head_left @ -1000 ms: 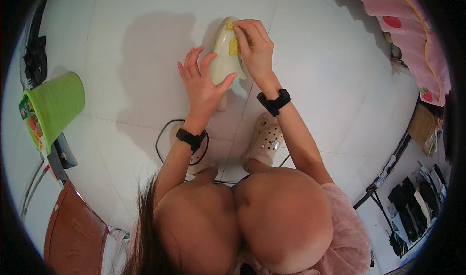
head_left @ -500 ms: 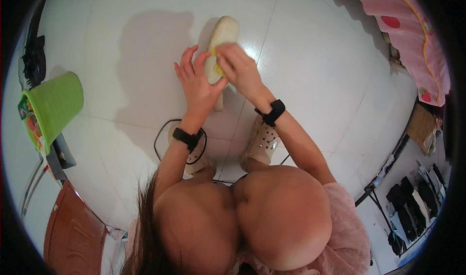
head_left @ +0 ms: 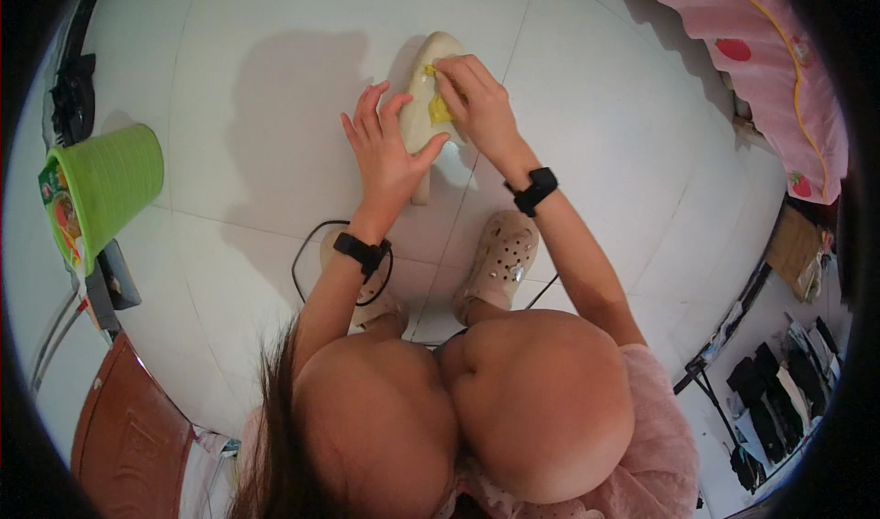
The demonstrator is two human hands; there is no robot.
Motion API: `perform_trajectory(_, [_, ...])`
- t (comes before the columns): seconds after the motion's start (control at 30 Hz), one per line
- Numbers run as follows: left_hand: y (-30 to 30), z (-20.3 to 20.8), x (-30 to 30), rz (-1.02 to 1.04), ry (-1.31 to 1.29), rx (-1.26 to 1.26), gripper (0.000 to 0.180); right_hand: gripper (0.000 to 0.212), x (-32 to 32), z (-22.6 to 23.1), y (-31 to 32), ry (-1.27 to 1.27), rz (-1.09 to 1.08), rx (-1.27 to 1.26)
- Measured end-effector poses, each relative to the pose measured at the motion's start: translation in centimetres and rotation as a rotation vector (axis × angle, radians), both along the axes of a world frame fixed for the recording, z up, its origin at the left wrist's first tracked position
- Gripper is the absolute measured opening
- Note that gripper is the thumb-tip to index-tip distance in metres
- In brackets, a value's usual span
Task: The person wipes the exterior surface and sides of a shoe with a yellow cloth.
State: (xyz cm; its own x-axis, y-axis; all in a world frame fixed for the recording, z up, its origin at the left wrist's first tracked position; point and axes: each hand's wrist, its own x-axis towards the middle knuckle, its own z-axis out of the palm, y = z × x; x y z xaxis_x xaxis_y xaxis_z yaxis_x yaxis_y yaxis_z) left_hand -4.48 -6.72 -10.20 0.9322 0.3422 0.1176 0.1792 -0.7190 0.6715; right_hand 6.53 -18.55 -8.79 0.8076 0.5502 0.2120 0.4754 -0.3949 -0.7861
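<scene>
On the white floor in front of me is a long cream object (head_left: 422, 84) with a rounded far end and a narrow stem at its near end; I cannot tell its kind. Bright yellow soft material (head_left: 440, 109) lies crumpled on its upper face. My right hand (head_left: 478, 105) is above the object's right side, thumb and fingers pinched on a bit of this yellow material. Along the object's left edge is my left hand (head_left: 385, 143), fingers spread and thumb reaching across the near part. It grips nothing. Each wrist has a black strap.
A light green bin (head_left: 115, 185) lies on its side at the left. Beige clogs (head_left: 500, 258) are on my feet, with a black cable (head_left: 295, 267) looping by the left one. A pink curtain (head_left: 761, 52) hangs at the far right; dark items (head_left: 775, 391) lie lower right.
My right hand has moved away from me and slightly right along the cream object, uncovering more yellow material. My left hand has shifted a little right, its fingers still spread.
</scene>
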Motion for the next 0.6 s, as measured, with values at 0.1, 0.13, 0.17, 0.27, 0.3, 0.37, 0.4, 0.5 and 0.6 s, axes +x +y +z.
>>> perform_trajectory(0.1, [0.1,0.2,0.0,0.010,0.008,-0.025,0.069,0.020,-1.9,-0.3,0.5,-0.013,0.019,0.042])
perform_trajectory(0.13, [0.1,0.0,-0.1,0.010,0.008,-0.025,0.069,0.019,-2.6,-0.5,0.4,-0.023,0.112,0.044])
perform_trajectory(0.17, [0.1,-0.2,-0.3,0.001,0.020,-0.004,0.070,0.019,-2.5,-0.7,0.0,-0.023,0.112,0.044])
perform_trajectory(0.27, [0.5,-0.4,-0.3,-0.001,0.024,0.010,0.071,0.018,-0.6,-1.3,-0.5,-0.107,0.206,-0.036])
perform_trajectory(0.3, [0.4,-0.5,-0.5,0.010,0.026,0.000,0.072,0.018,-0.2,-1.4,-0.1,-0.102,0.205,-0.039])
perform_trajectory(0.37, [0.4,-0.8,-0.4,0.023,0.018,-0.005,0.071,0.015,1.1,-0.9,1.2,-0.025,-0.041,0.083])
perform_trajectory(0.4, [0.4,-0.5,-0.2,0.033,0.000,-0.004,0.071,0.013,1.4,-0.6,1.5,-0.054,-0.055,0.103])
perform_trajectory(0.5, [0.2,0.1,0.2,-0.008,0.011,0.013,0.070,0.013,2.3,-0.9,1.6,-0.070,-0.330,0.113])
perform_trajectory(0.6, [-0.2,-0.1,0.1,-0.003,0.045,0.000,0.070,0.014,1.8,-0.9,1.2,0.035,-0.334,0.116])
